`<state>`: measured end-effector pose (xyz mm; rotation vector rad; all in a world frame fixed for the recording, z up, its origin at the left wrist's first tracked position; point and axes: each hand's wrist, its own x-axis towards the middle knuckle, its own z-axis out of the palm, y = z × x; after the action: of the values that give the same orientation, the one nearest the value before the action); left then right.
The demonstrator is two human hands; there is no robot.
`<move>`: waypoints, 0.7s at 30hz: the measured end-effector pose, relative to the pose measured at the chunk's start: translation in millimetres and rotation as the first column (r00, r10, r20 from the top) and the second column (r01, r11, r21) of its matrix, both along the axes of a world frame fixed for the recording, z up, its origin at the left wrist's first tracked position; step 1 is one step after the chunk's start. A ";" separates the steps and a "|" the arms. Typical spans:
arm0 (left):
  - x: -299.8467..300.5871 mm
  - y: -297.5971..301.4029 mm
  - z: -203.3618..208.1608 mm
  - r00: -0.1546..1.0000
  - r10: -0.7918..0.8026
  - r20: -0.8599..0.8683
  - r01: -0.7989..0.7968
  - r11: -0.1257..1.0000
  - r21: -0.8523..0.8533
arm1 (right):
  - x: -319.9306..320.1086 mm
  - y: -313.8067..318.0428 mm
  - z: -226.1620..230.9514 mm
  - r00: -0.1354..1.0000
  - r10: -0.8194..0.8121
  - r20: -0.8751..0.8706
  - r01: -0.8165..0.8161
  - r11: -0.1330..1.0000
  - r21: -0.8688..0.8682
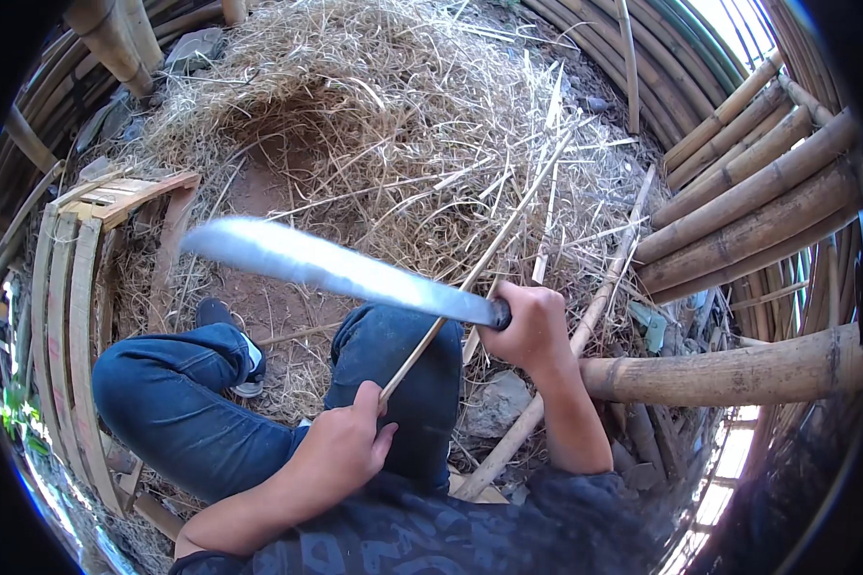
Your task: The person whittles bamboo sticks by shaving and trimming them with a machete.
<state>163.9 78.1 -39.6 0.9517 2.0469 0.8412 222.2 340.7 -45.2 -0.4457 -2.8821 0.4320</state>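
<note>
My right hand (530, 324) is closed round the dark handle of a machete (321, 264). Its long, bright blade reaches left across my knees, with the broad tip at the far left end. In my left hand (343, 436) I grip the near end of a thin bamboo strip (494, 244). From there the strip slants up and to the right, over my raised knee and out above the shavings. The blade crosses the strip near the handle; whether its edge touches cannot be made out. Both hands are above my lap.
A heap of pale bamboo shavings (403, 105) spreads ahead. At the left stands a slatted wooden crate (62, 316). Thick bamboo poles (748, 196) are stacked at the right, and one pole (729, 369) juts toward my right forearm. A grey rock (497, 402) lies beside my knee.
</note>
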 end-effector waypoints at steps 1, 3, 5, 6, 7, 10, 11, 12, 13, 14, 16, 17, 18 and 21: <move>0.0 0.4 -0.6 1.000 -0.008 0.003 0.008 1.000 0.000 | -0.7 0.8 -0.6 0.999 0.020 -0.038 -0.020 1.000 0.014; 0.6 -1.3 -0.3 1.000 0.018 -0.021 -0.018 1.000 0.023 | -5.8 13.3 -2.0 1.000 0.005 -0.019 -0.004 1.000 0.023; 1.7 -2.7 0.3 0.999 0.019 -0.029 -0.018 0.999 0.038 | -10.0 33.1 -6.5 0.996 -0.073 -0.046 0.077 0.993 0.089; 2.5 -2.6 0.4 0.999 0.017 -0.036 -0.015 0.998 0.055 | -11.2 46.3 -5.5 0.997 -0.069 -0.047 0.073 0.993 0.094; 2.7 -2.4 1.2 0.999 0.022 -0.037 -0.020 0.998 0.060 | -12.5 59.7 -2.8 0.975 -0.222 -0.003 0.221 0.974 0.049; 2.3 -3.4 3.9 0.999 0.022 -0.037 -0.019 0.996 0.091 | -8.4 73.9 -7.2 0.926 -0.375 0.054 0.375 0.927 -0.002; 3.2 -2.2 3.6 0.999 0.013 -0.038 -0.010 0.997 0.081 | -7.3 75.8 -9.1 0.921 -0.384 0.064 0.386 0.922 -0.022; 3.9 -1.8 2.7 0.999 0.004 -0.036 -0.002 0.997 0.071 | -8.1 68.3 -6.5 0.925 -0.376 0.058 0.378 0.926 -0.021; 4.5 -0.6 1.0 0.999 0.011 -0.040 -0.008 0.997 0.074 | -9.0 54.9 -2.6 0.936 -0.352 0.016 0.352 0.934 -0.059; 5.4 -0.3 -1.4 0.999 0.010 -0.030 -0.009 0.999 0.050 | -7.7 43.2 -2.1 0.942 -0.335 -0.023 0.331 0.939 -0.097; 4.9 -1.6 -2.9 1.000 0.004 -0.021 -0.004 1.000 0.015 | -9.1 30.0 -7.2 0.964 -0.262 -0.055 0.258 0.964 -0.071; 4.1 -1.7 -1.7 1.000 0.015 -0.015 -0.015 0.999 0.034 | -10.7 24.3 -4.5 0.985 -0.150 -0.081 0.152 0.988 0.011; 3.3 -1.8 -0.8 1.000 0.027 -0.009 -0.026 0.998 0.053 | -11.5 22.2 -2.9 0.995 -0.034 -0.096 0.043 0.995 0.095; 2.2 -2.6 0.5 0.996 0.018 -0.082 -0.013 0.999 0.050 | -19.6 45.3 0.1 0.999 0.017 -0.028 -0.013 0.994 0.105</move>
<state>166.1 75.5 -39.1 1.0143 2.1147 0.8777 202.6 386.0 -45.1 -0.3972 -2.8650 0.2847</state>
